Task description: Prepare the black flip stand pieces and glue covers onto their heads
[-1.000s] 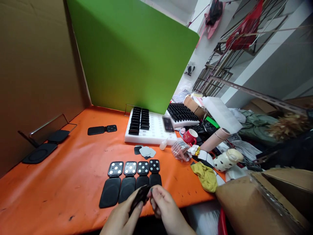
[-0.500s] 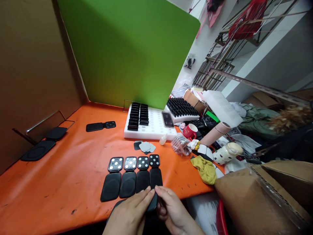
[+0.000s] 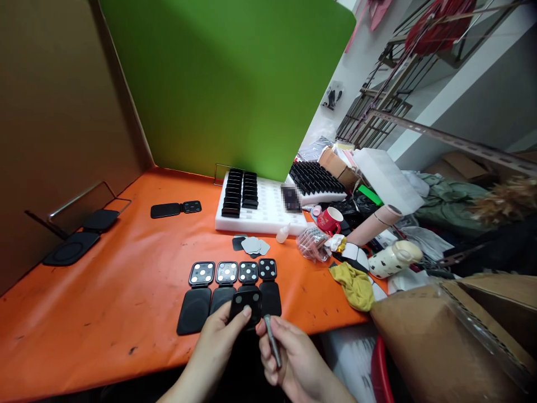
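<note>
My left hand [image 3: 218,338] grips a black device [image 3: 242,302] with round silver discs on its face, the thumb lying on it. Pinched between the fingers of my right hand [image 3: 289,350] is a thin grey metal rod [image 3: 272,342], its top end close to the device's right edge. Just beyond the hands, four-like rows aside, several unfolded black devices lie side by side on the orange table [image 3: 126,302]; the leftmost pad [image 3: 194,311] shows a faint ring, and its upper square [image 3: 202,273] has silver discs. The held device partly hides the middle ones.
Grey plates [image 3: 254,245] and a small bottle [image 3: 282,233] lie near a white foam tray [image 3: 260,225] of upright black pieces. On the right are a red mug [image 3: 329,220], yellow cloth [image 3: 353,286] and cardboard box [image 3: 440,341]. A green panel [image 3: 235,84] stands behind.
The hands have moved apart. My left hand now shows a device with its disc side visible, and the metal rod has come into view in my right hand. The camera view has shifted slightly.
</note>
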The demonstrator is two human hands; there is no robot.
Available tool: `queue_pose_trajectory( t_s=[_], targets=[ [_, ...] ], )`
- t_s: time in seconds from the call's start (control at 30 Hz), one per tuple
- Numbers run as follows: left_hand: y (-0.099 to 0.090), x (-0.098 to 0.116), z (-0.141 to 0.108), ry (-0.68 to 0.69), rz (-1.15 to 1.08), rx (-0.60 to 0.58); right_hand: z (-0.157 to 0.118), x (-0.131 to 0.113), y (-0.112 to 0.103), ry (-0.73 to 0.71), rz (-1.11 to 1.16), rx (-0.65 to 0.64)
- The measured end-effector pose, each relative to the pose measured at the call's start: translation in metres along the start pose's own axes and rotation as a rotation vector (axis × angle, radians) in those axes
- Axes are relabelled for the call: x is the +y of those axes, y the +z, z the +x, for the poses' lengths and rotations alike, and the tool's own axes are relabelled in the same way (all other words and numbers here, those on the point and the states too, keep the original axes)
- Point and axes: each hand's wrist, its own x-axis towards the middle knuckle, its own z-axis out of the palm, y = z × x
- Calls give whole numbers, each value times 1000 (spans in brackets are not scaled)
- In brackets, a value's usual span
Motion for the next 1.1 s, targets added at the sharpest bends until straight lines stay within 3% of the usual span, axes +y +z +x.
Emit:
queue_pose_trajectory(
  t_s=[0.1,0.2,0.33,0.43,0.6,0.67,0.73,0.8,0.87,0.93,1.0,1.1],
  targets=[
    [0,-1,-5,71,88,-5,-2,4,0,60,-114,-5],
    [1,-3,-14,223,288,-62,-5,2,1,117,-73,27],
    [-2,-9,-20,493,523,-165,-7,-10,-3,303,153,-10],
    [-5,-12,-20,595,549,-231,-6,-14,-10,471,360,-68],
    [1,-18,-18,755,488,-255,-6,-8,-13,417,446,79],
    [8,-20,-18,657,403,-268,-6,-9,-13,340,427,137],
    [16,-21,-18,424,255,-243,-7,-13,-14,144,313,199],
    [23,-21,-16,168,76,-169,-8,-17,-18,-153,26,297],
    [28,-21,-10,10,-100,-100,-11,-18,-23,-343,-385,321],
    [32,-22,0,-59,-228,-116,-14,-15,-31,-336,-751,266],
    [34,-24,12,-76,-277,-195,-13,-14,-42,-306,-948,247],
    [34,-28,28,48,-48,-251,2,-29,-66,-368,-1151,391]
  ],
)
